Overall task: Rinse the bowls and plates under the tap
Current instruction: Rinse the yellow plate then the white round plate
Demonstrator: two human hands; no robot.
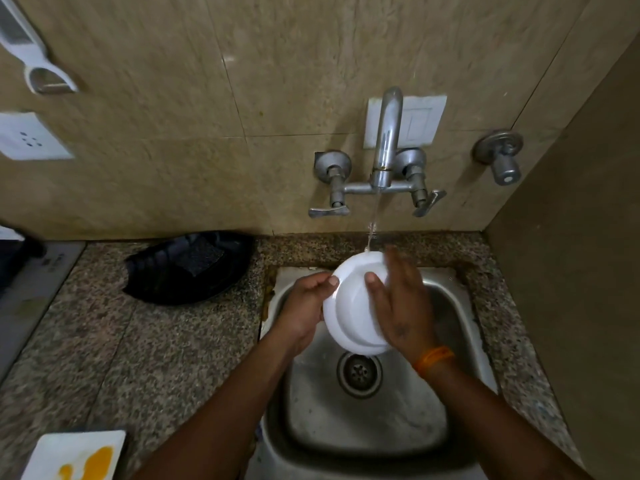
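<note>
At the lower left of the frame one square white plate (74,455) smeared with yellow sits on the counter (138,341). At the centre, over the steel sink (460,327), my left hand (306,308) grips the rim of one white bowl (353,306), bottom toward me, while my right hand (401,306) lies flat on it, fingers straight. Water from the tap (386,140) strikes its upper edge. Left of it, one black basket (190,268) holds a dark scrub pad (204,259).
</note>
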